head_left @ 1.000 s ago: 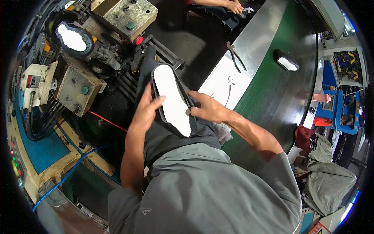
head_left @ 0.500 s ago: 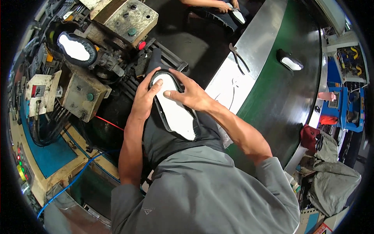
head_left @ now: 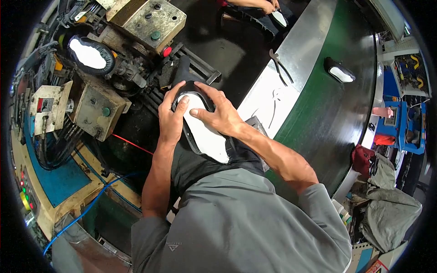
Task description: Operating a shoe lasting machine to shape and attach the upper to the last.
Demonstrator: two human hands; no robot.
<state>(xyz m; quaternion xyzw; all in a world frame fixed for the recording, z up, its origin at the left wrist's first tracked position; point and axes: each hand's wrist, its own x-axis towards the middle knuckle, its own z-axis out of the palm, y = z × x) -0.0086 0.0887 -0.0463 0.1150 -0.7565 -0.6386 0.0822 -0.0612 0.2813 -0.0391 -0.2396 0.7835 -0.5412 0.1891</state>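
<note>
Left hand (head_left: 172, 120) and right hand (head_left: 224, 117) clamp fingers (head_left: 211, 92) round a shoe (head_left: 200, 129); under them, its sole (head_left: 210, 144) looks seated, yet uncovered.

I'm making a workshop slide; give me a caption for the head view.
Left hand and right hand both grip the far end of a white-faced black shoe, near a long green surface.

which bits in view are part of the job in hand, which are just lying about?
Job in hand:
black shoe, white bottom up, held by left hand and right hand

Probably just lying about:
pincers, untouched, though perhaps a tool for this
maroon cloth
grey cloth
</note>
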